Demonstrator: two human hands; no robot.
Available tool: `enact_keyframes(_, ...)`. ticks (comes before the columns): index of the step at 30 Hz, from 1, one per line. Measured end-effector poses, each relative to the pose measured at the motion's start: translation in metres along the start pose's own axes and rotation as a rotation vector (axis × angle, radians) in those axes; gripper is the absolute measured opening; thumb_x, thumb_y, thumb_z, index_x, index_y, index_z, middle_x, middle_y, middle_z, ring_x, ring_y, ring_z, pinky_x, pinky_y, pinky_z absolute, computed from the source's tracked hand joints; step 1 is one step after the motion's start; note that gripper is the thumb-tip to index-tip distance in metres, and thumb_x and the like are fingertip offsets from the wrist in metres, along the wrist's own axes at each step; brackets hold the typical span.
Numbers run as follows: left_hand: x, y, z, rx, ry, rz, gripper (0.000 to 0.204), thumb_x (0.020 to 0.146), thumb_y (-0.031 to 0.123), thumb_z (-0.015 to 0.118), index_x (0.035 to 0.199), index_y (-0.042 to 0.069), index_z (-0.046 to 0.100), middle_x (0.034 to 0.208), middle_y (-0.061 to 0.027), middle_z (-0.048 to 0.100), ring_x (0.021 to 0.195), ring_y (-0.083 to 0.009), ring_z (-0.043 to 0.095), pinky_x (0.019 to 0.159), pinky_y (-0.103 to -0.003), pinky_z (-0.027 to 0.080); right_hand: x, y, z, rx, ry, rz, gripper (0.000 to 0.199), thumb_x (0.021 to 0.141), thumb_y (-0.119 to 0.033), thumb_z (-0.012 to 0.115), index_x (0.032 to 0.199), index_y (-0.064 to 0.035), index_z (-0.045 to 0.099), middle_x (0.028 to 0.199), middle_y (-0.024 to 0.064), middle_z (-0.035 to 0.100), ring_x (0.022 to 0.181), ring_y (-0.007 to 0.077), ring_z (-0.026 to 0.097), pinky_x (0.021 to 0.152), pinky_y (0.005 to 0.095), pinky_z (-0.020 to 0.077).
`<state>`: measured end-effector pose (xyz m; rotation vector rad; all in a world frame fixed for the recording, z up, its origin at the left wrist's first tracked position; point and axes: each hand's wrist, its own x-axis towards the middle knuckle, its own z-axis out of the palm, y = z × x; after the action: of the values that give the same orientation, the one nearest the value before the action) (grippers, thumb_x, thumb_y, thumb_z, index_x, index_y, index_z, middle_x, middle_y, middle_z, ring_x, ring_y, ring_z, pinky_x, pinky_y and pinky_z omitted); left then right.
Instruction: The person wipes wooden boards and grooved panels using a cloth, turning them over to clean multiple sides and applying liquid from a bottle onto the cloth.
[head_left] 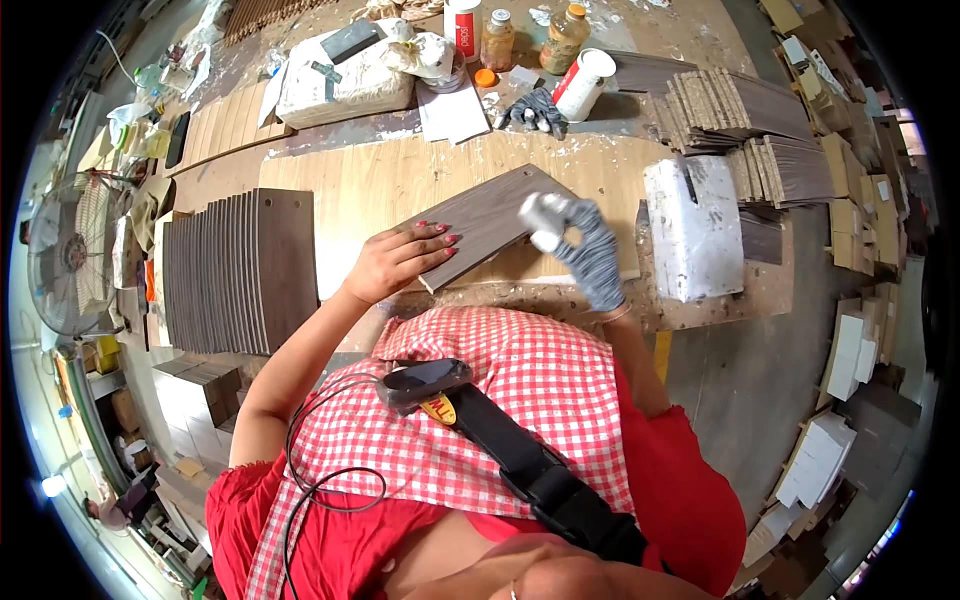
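A dark grey-brown wood-grain panel [488, 215] with small holes near its far end lies slanted on the pale board before me. My left hand [408, 258], bare, rests flat on the panel's near left part with its fingers stretched out. At the panel's right edge is my right hand [582, 248], in a grey knitted glove. Its fingers are curled, with something white at their tips; whether this is a held cloth or part of the glove, I cannot make out.
A row of dark panels [240, 265] stands at the left. On the right are a white wrapped block [695, 228] and stacked panels [745, 110]. Farther back lie a spare glove [537, 112], a tipped red-and-white cup [583, 87], jars [565, 40] and a white wrapped bundle [345, 85].
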<state>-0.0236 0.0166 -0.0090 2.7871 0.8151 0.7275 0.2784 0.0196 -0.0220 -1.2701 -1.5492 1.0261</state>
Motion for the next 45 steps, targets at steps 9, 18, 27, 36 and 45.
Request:
enact_keyframes(9,0.006,0.001,0.002,-0.116,0.036,-0.062,0.038,0.067,0.009,0.062,0.105,0.01,0.065,0.106,-0.0041,0.065,0.103,-0.022,0.061,0.085,-0.034,0.052,-0.013,-0.035,0.045,-0.178,-0.496,-0.376,0.041,0.068,-0.028,0.076,0.102,-0.0092,0.062,0.101,0.0086,0.056,0.095,0.0247,0.057,0.088,0.0353,0.0462)
enact_keyframes(18,0.0,0.002,0.005,-0.142,0.042,-0.11,0.04,0.064,0.005,0.064,0.104,0.01,0.066,0.107,-0.0046,0.065,0.103,-0.023,0.061,0.087,-0.035,0.051,-0.015,-0.002,0.023,-0.264,-0.431,-0.285,0.041,0.069,-0.024,0.077,0.106,-0.0144,0.064,0.101,0.0053,0.051,0.098,0.0184,0.053,0.087,0.0293,0.0464)
enact_keyframes(27,-0.007,0.002,0.004,-0.143,-0.032,-0.064,0.041,0.062,0.007,0.067,0.102,0.01,0.066,0.107,-0.0045,0.065,0.107,-0.0235,0.059,0.087,-0.035,0.05,0.008,0.119,-0.061,-0.07,-0.141,0.133,0.039,0.071,-0.008,0.073,0.108,-0.0121,0.062,0.105,0.0055,0.053,0.101,0.0192,0.054,0.09,0.0308,0.0473)
enact_keyframes(36,-0.03,0.01,0.018,-0.082,-0.031,-0.106,0.051,0.061,0.007,0.069,0.111,0.011,0.061,0.117,-0.0038,0.059,0.117,-0.0243,0.051,0.101,-0.044,0.038,0.02,0.091,-0.155,-0.796,0.854,-0.098,0.036,0.071,-0.009,0.063,0.106,-0.0016,0.061,0.101,0.0158,0.059,0.096,0.0315,0.054,0.09,0.0381,0.0422)
enact_keyframes(45,-0.051,0.027,0.052,0.035,0.3,-0.773,0.112,0.054,0.023,0.082,0.141,-0.001,0.017,0.139,-0.0206,0.03,0.127,-0.0362,0.027,0.103,-0.048,0.023,-0.017,0.089,-0.196,-1.217,0.759,0.412,0.036,0.072,-0.015,0.067,0.104,0.0002,0.064,0.106,0.021,0.059,0.102,0.0334,0.055,0.091,0.04,0.0419)
